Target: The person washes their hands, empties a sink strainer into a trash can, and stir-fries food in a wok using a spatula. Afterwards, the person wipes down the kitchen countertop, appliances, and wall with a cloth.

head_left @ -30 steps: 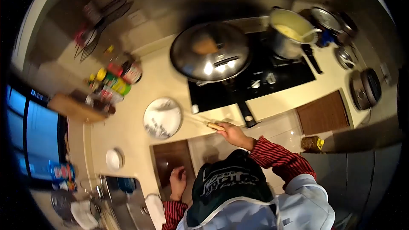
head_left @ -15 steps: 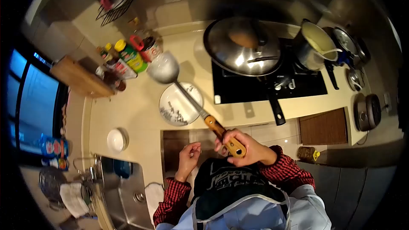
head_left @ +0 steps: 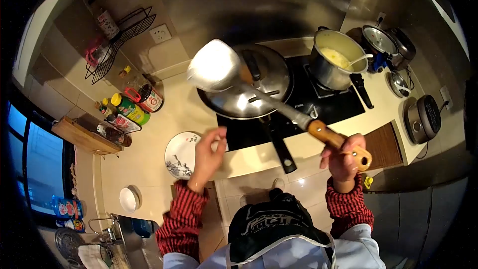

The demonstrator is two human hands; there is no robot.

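Observation:
My right hand (head_left: 344,158) is closed around the wooden handle of a metal wok spatula (head_left: 215,66), whose broad blade points up and to the left. In my view the blade overlaps the left part of a lidded wok (head_left: 244,102) on the stove. My left hand (head_left: 210,152) is raised with its fingers stretched out and holds nothing. Behind it, a white plate with dark painted patterns (head_left: 178,157) lies on the counter, partly hidden by the hand. I cannot tell whether they touch.
A deep pot with yellowish food (head_left: 332,77) and a spoon stands on the right burner. Bottles (head_left: 130,109) and a cutting board (head_left: 84,137) line the left wall. A small white bowl (head_left: 129,199) sits near the sink (head_left: 149,254). The wok's black handle (head_left: 281,149) juts over the counter edge.
My right hand has moved right and up with the spatula, its blade now over the wok lid in view. My left hand has risen toward the plate. The view has shifted right.

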